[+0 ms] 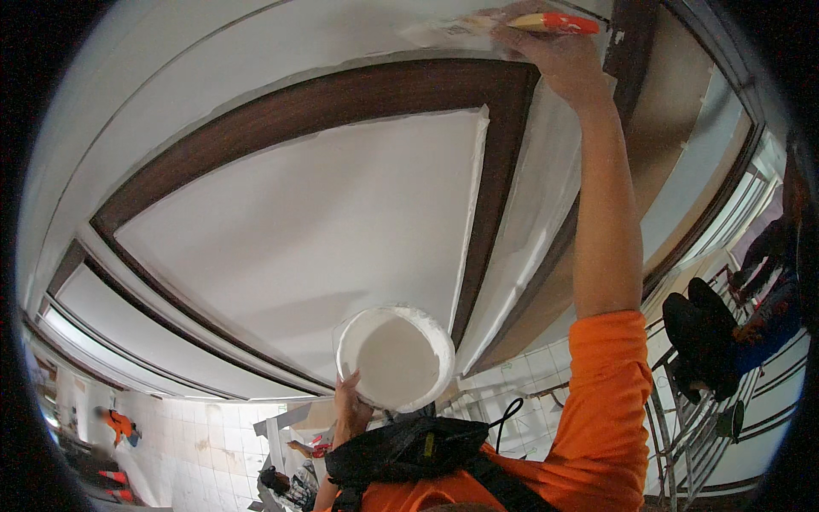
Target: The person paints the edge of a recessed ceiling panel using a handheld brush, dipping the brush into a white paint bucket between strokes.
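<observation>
My right hand is closed around a paintbrush with a red and pale-wood handle at the top of the view. Its white, paint-covered bristles rest on the white surface beside the dark wood frame. My left hand grips the side of a white bucket of white paint at the lower middle. The frame surrounds a white panel, and a pale strip with white streaks runs along its right side.
At right, another person in dark shoes is on a metal scaffold. A worker in orange is at far lower left, above or on white floor tiles. Another person is partly visible at the bottom.
</observation>
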### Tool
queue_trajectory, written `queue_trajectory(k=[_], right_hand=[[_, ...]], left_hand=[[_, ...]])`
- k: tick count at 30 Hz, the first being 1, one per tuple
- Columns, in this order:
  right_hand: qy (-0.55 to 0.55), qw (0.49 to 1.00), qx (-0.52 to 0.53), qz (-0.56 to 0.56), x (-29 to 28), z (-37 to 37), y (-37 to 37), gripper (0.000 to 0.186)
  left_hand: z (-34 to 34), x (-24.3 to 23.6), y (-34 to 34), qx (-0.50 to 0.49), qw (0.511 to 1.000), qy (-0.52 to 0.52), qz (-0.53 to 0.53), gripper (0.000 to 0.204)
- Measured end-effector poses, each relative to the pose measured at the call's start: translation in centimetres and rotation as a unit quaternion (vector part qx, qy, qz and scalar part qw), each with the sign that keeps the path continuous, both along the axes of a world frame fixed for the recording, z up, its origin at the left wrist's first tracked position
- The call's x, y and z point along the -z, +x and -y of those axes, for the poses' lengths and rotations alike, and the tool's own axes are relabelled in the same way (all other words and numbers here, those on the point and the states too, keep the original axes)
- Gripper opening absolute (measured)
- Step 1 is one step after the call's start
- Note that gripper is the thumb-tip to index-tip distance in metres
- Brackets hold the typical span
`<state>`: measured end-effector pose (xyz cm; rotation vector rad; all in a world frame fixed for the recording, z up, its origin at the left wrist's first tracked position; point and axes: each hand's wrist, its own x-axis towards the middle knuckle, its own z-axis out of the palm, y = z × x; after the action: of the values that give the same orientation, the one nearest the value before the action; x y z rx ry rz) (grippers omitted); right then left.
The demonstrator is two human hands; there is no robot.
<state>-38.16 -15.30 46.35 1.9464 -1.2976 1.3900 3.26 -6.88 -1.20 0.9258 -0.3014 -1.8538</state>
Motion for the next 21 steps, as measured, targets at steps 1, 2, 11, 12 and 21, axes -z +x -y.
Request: queue_trajectory(k=[1, 2, 11, 12, 21], right_hand=[[0.009, 0.992, 0.123, 0.003, 0.1, -0.2, -1.0, 0.041], [0.010, 0.992, 0.123, 0.002, 0.1, -0.5, -1.2, 0.041], [0.040, 0.990, 0.135, -0.002, 0.4, -3.7, -8.4, 0.031], [0.042, 0.990, 0.127, 0.050, 0.3, -4.2, -8.4, 0.028], [-0.068, 0.989, 0.080, 0.103, 0.6, -7.3, -7.0, 0.024]], left_hand=[[0.1, 0.4, 0.1, -0.010, 1.000, 0.017, 0.000, 0.050], [0.1, 0.7, 0.2, -0.009, 1.000, 0.018, -0.001, 0.050], [0.7, 0.8, 0.3, 0.013, 0.999, 0.025, -0.043, 0.046], [0.6, 0.5, 0.3, 0.017, 0.998, 0.030, -0.045, 0.046], [0.1, -1.0, 0.4, 0.044, 0.998, -0.002, -0.039, 0.048]])
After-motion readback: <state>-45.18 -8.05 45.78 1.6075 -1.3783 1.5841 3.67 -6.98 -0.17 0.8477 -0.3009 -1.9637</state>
